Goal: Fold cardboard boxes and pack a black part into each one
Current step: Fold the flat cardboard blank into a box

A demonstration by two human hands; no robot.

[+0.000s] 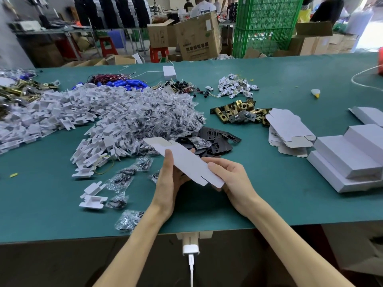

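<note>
A flat white cardboard box blank [182,157] is held slanted above the green table [269,195], a little in front of me. My left hand [169,177] grips its left long edge, thumb on top and fingers underneath. My right hand [230,178] holds its near right end, thumb lying on the top face. Just behind the blank lies a pile of flat black metal parts [215,139]. A loose stack of unfolded white blanks [288,129] sits to the right, and folded white boxes [350,158] are stacked at the far right.
A big heap of white plastic inserts [62,112] and clear screw bags [157,112] covers the left half. Brass latch bolts [240,112] lie behind the blanks. Several loose bags [128,220] and inserts [93,201] lie near the front edge. A charger [190,248] hangs below the table edge.
</note>
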